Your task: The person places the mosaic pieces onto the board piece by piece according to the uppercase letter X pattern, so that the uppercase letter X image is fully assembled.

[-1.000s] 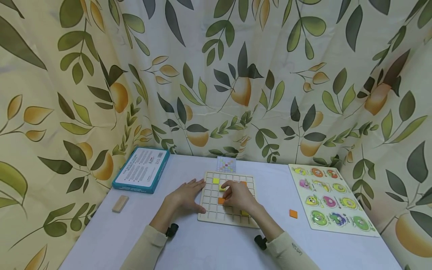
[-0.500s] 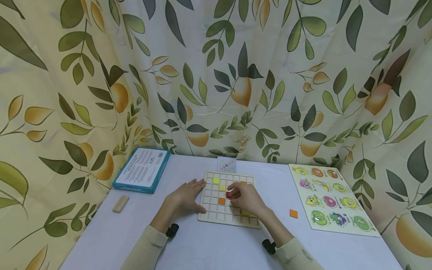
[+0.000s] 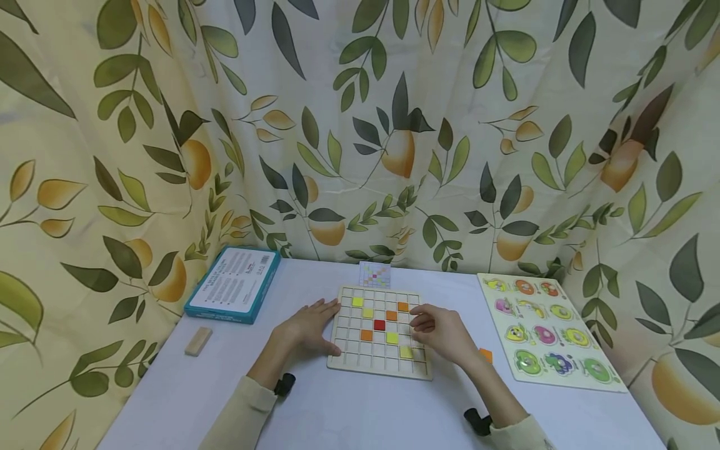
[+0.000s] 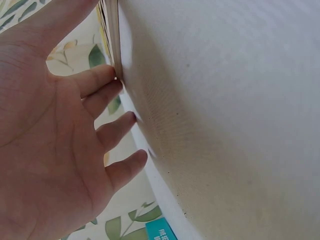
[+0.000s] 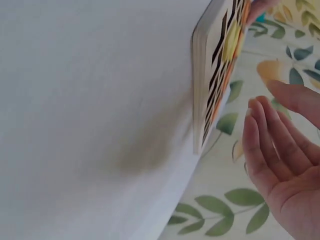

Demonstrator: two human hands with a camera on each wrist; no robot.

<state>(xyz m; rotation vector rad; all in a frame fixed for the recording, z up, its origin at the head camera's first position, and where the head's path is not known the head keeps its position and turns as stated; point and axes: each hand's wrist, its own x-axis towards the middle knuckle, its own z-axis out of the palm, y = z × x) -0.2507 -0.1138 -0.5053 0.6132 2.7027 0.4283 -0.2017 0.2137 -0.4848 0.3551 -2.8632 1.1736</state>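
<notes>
A wooden grid board [image 3: 344, 360] lies on the white table, with a red tile [image 3: 379, 325] near its middle. Several yellow tiles, one being the lower yellow tile [image 3: 392, 338], and three orange ones, such as the left orange tile [image 3: 367, 335], sit in its squares. My left hand [image 3: 304, 328] rests with spread fingers and thumb at the board's left edge; the left wrist view shows fingertips [image 4: 107, 75] touching that edge. Off the board's right side hovers my right hand [image 3: 444, 334], fingers loosely bent. In the right wrist view nothing shows between its thumb and fingers [image 5: 270, 145].
A loose orange tile [image 3: 486, 355] is partly hidden behind the right forearm. Further right lies a fruit puzzle board [image 3: 540, 372]. A patterned card [image 3: 374, 275] stands behind the grid. To the left are a teal-edged box [image 3: 233, 281] and a wooden block [image 3: 198, 342].
My right hand has left the red tile and moved rightward to the board's right edge, uncovering the red tile and the orange and yellow ones around it. The left hand stays put.
</notes>
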